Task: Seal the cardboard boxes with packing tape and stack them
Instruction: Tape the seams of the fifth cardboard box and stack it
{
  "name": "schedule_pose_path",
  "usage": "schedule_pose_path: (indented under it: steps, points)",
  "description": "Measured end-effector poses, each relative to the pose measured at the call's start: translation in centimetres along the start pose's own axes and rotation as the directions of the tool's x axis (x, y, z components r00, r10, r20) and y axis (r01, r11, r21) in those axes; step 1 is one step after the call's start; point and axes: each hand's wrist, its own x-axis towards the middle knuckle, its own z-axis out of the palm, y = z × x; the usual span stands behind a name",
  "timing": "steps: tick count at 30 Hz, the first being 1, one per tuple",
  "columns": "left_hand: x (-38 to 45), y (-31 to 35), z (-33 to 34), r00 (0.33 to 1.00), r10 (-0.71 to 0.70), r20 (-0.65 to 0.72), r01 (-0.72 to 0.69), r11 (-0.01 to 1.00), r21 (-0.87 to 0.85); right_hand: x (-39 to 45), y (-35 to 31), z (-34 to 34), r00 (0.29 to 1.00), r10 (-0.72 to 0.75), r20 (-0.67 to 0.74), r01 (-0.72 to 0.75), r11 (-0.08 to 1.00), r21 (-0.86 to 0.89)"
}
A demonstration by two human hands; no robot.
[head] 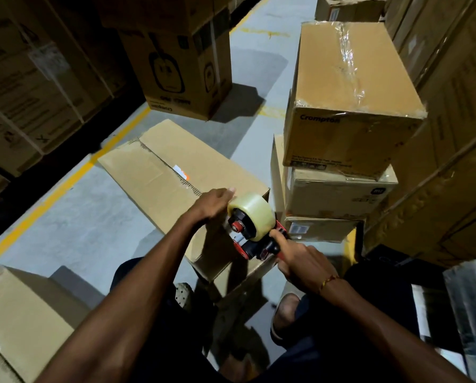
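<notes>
Right hand [300, 261] gripped a tape dispenser [254, 230] at the long box [176, 175]'s near end, left hand [217, 203] pressing flat; sealing barely begun, a stack [347, 134] beside it.

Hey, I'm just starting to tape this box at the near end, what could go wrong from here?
1. The left hand lies flat on the box right beside the dispenser; its blade could catch the fingers.
2. The right hand starts at the very corner, so the tape may run off the seam.
3. The stack beside it sits unevenly; a bump might topple it.
</notes>
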Motion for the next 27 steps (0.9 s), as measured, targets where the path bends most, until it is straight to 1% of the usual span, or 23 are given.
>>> schedule_pose_path:
  steps: [1, 2, 5, 8, 9, 11, 13, 15, 20, 22, 24, 27]
  points:
    - [-0.3, -1.3, 0.2, 0.997, 0.039, -0.061, -0.033, 0.996, 0.085, 0.0, 0.4, 0.0, 1.000, -0.020, -0.023, 0.020, 1.000, 0.006]
    - [-0.5, -2.6, 0.5, 0.994, 0.074, -0.076, -0.060, 0.984, 0.166, -0.1, 0.8, -0.2, 0.999, -0.035, -0.040, 0.036, 0.999, 0.023]
    - [-1.1, -5.6, 1.9, 0.997, 0.080, -0.002, -0.074, 0.933, 0.352, 0.2, 2.4, -0.5, 0.995, -0.052, -0.082, 0.060, 0.992, 0.106]
    - [-1.8, -6.8, 3.7, 0.994, 0.105, 0.023, -0.102, 0.855, 0.508, 0.3, 3.3, -1.4, 0.994, 0.052, -0.095, -0.029, 0.973, 0.230]
    - [-1.9, -7.0, 4.3, 0.995, 0.104, 0.007, -0.090, 0.823, 0.560, 0.3, 3.6, -1.7, 0.992, 0.082, -0.098, -0.052, 0.959, 0.280]
    - [-2.0, -7.2, 5.5, 0.994, 0.075, -0.075, -0.010, 0.768, 0.641, 0.5, 4.0, -2.4, 0.984, 0.141, -0.104, -0.095, 0.928, 0.361]
    - [-2.1, -7.2, 6.5, 0.985, 0.065, -0.158, 0.057, 0.746, 0.663, 0.7, 4.1, -2.9, 0.979, 0.171, -0.109, -0.111, 0.902, 0.417]
    - [-2.1, -7.3, 7.2, 0.983, 0.067, -0.172, 0.067, 0.737, 0.673, 1.3, 4.0, -3.1, 0.974, 0.197, -0.115, -0.125, 0.882, 0.454]
    - [-2.8, -7.9, 6.7, 0.988, 0.075, -0.137, 0.040, 0.726, 0.686, 2.9, 2.8, -3.9, 0.964, 0.249, -0.088, -0.161, 0.816, 0.555]
    - [-3.7, -8.7, 6.4, 0.991, 0.085, -0.105, 0.012, 0.718, 0.696, 3.4, 2.1, -3.9, 0.966, 0.241, -0.093, -0.140, 0.790, 0.597]
    - [-4.9, -10.1, 5.8, 0.992, 0.105, -0.066, -0.027, 0.701, 0.712, 3.9, 1.2, -3.9, 0.969, 0.225, -0.103, -0.097, 0.728, 0.679]
    - [-6.7, -12.9, 5.1, 0.982, 0.185, -0.038, -0.103, 0.694, 0.712, 4.9, -0.8, -3.9, 0.979, 0.181, -0.095, -0.047, 0.650, 0.758]
